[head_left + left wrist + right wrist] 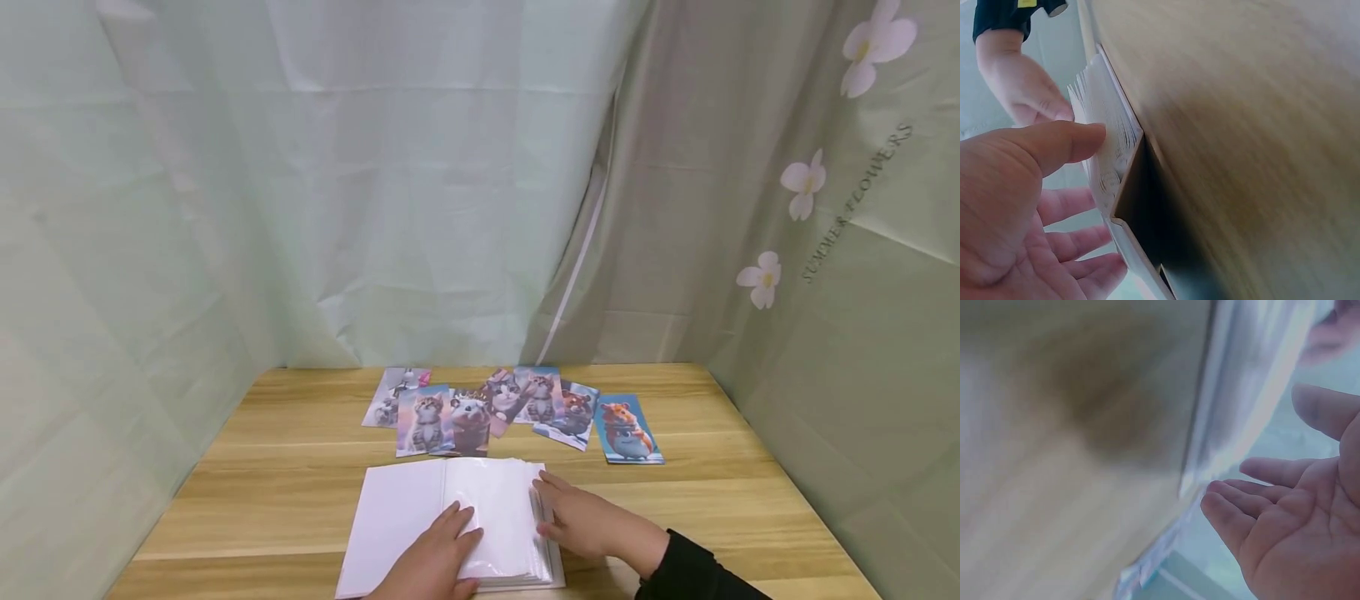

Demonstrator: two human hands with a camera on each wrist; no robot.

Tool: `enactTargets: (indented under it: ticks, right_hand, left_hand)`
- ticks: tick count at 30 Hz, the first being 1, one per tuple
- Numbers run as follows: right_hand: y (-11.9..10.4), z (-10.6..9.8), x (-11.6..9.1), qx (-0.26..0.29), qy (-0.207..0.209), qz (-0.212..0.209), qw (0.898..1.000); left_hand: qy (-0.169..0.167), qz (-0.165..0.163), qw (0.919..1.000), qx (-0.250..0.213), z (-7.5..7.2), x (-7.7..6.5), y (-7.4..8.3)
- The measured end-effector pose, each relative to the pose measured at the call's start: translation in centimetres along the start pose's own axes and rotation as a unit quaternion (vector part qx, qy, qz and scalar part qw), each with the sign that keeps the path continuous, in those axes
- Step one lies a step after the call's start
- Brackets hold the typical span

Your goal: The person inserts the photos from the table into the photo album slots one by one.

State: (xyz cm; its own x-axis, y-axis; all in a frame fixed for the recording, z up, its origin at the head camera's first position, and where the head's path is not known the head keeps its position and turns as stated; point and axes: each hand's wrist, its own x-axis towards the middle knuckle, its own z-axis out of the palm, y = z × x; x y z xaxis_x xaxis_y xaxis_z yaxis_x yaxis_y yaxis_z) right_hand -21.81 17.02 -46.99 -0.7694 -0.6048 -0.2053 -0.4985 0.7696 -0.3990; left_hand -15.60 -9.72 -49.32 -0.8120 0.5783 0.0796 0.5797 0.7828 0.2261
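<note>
A photo album point(393, 517) lies spread on the wooden table, its white inside cover on the left and a thick stack of clear-pocket pages point(498, 508) on the right. Across the inner part of the pages rests my left hand point(435, 554), fingers extended. In the left wrist view its thumb point(1075, 144) lies by the pages' bottom edge. My right hand point(581, 517) is at the right edge of the page stack, fingers loosely straight; the right wrist view shows its palm point(1304, 519) holding nothing.
Behind the album, several animal picture cards point(426, 421) lie partly overlapping, showing kittens and hamsters. One hamster card point(628, 429) lies apart at the right. The wooden table point(247, 500) is enclosed by pale green curtains point(420, 183).
</note>
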Motion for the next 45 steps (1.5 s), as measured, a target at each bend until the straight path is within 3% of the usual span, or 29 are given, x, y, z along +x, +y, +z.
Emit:
enactTargets:
  ticks: [8, 13, 17, 27, 36, 45]
  right_hand:
    - [1.2, -4.3, -0.9, 0.039, 0.034, 0.029, 0.998]
    - [1.7, -6.6, -1.3, 0.014, 0.048, 0.062, 0.997]
    - [2.6, -8.0, -1.3, 0.004, 0.058, 0.065, 0.996]
    - [6.2, -9.4, -0.3, 0.012, 0.071, 0.044, 0.996]
    - [9.2, -10.3, 0.5, 0.045, 0.063, 0.102, 0.992]
    - [12.2, -10.9, 2.3, 0.003, 0.074, 0.115, 0.991]
  left_hand:
    - [0.006, 0.006, 0.9999, 0.011, 0.0, 0.1, 0.1]
    - [0.006, 0.008, 0.9997, 0.020, 0.0, 0.1, 0.1]
    - [0.011, 0.012, 0.9994, 0.032, 0.0, 0.2, 0.1]
    - [0.013, 0.012, 0.9988, 0.047, -0.1, 0.3, 0.4]
    - [0.037, 0.020, 0.9963, 0.075, 0.2, 0.5, 0.5]
    - [0.017, 0.006, 0.9973, 0.072, 0.0, 0.7, 0.7]
